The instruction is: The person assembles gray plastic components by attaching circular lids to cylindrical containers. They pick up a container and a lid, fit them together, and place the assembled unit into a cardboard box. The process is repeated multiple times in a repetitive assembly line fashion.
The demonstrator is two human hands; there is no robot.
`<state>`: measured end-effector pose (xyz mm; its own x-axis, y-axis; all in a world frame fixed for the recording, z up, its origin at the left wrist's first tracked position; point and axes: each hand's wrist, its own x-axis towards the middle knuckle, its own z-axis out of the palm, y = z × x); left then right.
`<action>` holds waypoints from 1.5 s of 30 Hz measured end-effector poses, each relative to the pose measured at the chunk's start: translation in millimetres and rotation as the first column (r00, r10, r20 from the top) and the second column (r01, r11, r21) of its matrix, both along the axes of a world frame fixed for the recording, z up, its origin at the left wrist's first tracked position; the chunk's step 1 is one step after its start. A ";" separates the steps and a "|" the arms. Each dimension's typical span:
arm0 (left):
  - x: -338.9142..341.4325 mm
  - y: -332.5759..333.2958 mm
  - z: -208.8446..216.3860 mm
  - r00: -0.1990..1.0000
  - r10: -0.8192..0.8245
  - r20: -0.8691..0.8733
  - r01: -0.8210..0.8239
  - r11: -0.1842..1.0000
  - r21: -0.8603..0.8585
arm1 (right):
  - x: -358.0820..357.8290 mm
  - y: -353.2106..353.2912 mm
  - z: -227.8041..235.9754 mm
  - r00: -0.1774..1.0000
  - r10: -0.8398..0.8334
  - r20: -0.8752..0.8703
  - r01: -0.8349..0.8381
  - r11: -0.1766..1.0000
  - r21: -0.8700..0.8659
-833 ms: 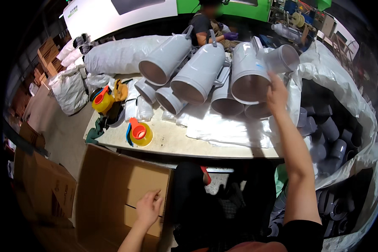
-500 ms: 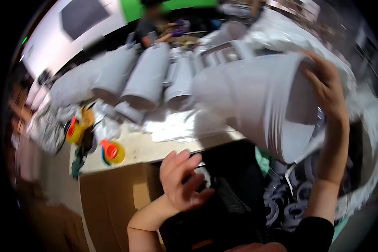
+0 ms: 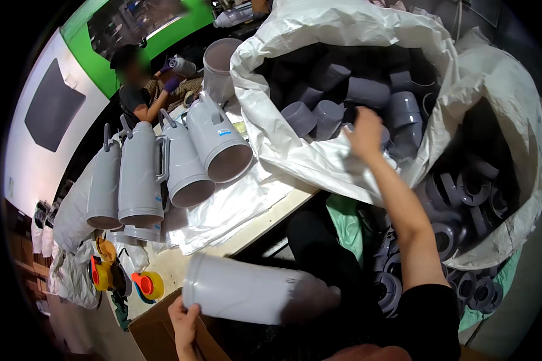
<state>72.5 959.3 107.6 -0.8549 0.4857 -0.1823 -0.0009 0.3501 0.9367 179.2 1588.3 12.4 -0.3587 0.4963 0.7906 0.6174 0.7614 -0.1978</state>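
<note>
My left hand [image 3: 183,319] grips the wide rim of a pale grey plastic jug body [image 3: 247,289]. The jug body lies on its side across my lap, its narrower end pointing right into shadow. My right hand [image 3: 367,132] reaches over the near edge of a big white sack [image 3: 319,171] among dark grey plastic cups [image 3: 329,115]. Its fingers are blurred and partly hidden, so whether they hold a cup cannot be made out.
Several grey jugs with handles [image 3: 140,171] lie on the table [image 3: 223,240], beside clear plastic sheets [image 3: 199,225]. A second sack [image 3: 521,210] holds grey ring-shaped parts. Tape dispensers [image 3: 150,284] sit near an open cardboard box [image 3: 150,334]. Across the table a person [image 3: 141,96] handles another jug.
The jug body has passed from my right hand to my left and come down to my lap. My right hand has moved into the white sack. The view has swung right.
</note>
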 end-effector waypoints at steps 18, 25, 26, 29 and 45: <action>-11.9 -35.4 -44.3 0.873 0.488 -0.005 -0.434 0.780 0.451 | 52.1 -258.7 -0.3 0.408 0.371 -0.834 -0.868 -0.125 -0.480; -9.2 28.6 32.5 0.996 0.086 0.033 -0.073 0.520 0.851 | 172.6 -321.2 -32.5 0.592 0.697 -0.404 -0.684 0.169 -0.710; -10.1 45.1 30.6 0.950 -0.312 0.029 0.079 0.328 0.941 | 187.2 -306.2 -39.3 0.702 0.645 -0.303 -0.633 0.368 -0.681; -8.6 93.3 15.6 0.873 -0.133 -0.470 0.390 0.770 0.505 | 221.3 -231.5 -61.5 0.961 0.144 -0.235 -0.275 0.512 -0.814; -32.1 147.4 -21.2 0.956 -0.116 -0.271 0.248 0.815 0.523 | 307.6 -109.0 -58.9 0.805 -0.222 0.550 0.476 0.794 -0.377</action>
<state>40.4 1106.7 86.5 -0.7258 0.5990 0.3383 0.2354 -0.2458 0.9403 486.8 1479.3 -46.4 -0.3317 0.9209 0.2049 0.9297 0.3559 -0.0948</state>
